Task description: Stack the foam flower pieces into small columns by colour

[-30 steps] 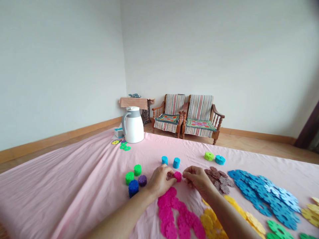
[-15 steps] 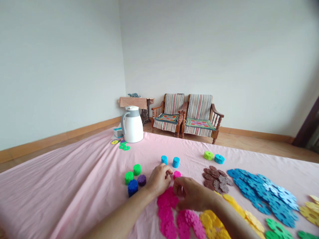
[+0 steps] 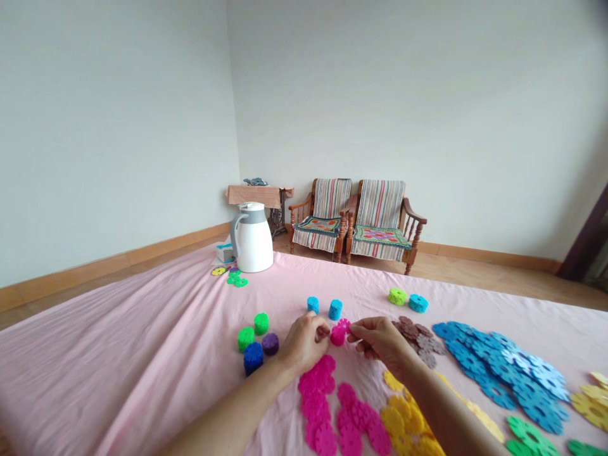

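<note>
A short stack of pink notched plastic discs point(image 3: 337, 336) stands upright on the cloth between my two hands. My right hand point(image 3: 380, 342) pinches one loose pink snowflake disc point(image 3: 344, 325) by its edge, tilted just above and behind the stack. On the other side, my left hand point(image 3: 306, 342) is closed with curled fingers, its fingertips at the stack's left side; whether they hold anything is hidden. Below the hands lie flat rows of pink discs point(image 3: 315, 405). Two light-blue stacks, one nearer the right point(image 3: 335, 310), stand just behind.
Left of my hands are two green stacks point(image 3: 246, 339), a dark blue stack point(image 3: 253, 358) and a purple one point(image 3: 270, 344). To the right spread brown discs point(image 3: 418, 335), blue discs point(image 3: 503, 367) and yellow discs point(image 3: 403, 421). A white jug point(image 3: 255, 244) stands at the far edge.
My right hand has moved up and right from the flat pink discs to the stack, carrying a pink disc. My left hand has stayed almost still.
</note>
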The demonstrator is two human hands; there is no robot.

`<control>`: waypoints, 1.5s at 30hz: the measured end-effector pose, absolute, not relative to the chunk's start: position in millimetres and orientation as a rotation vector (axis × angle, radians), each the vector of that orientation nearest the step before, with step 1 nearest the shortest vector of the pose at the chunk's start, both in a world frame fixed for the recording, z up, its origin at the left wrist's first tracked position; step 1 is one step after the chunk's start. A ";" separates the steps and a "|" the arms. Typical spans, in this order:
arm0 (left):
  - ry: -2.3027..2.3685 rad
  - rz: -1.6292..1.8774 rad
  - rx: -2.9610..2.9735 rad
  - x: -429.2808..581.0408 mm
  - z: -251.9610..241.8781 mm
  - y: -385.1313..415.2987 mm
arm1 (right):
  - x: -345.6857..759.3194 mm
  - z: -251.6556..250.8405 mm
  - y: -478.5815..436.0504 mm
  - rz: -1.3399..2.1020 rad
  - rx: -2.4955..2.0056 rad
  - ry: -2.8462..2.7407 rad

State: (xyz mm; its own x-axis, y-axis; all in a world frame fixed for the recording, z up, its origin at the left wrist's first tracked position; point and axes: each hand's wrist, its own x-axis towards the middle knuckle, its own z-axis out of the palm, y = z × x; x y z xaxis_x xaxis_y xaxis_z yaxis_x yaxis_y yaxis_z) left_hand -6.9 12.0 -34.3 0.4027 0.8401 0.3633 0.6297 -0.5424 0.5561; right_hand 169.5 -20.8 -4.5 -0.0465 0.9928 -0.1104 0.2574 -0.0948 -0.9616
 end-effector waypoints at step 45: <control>1.263 0.887 2.270 -8.5 -29.4 9.2 | 171.9 -24.4 -15.2 0.311 -1.692 -1.879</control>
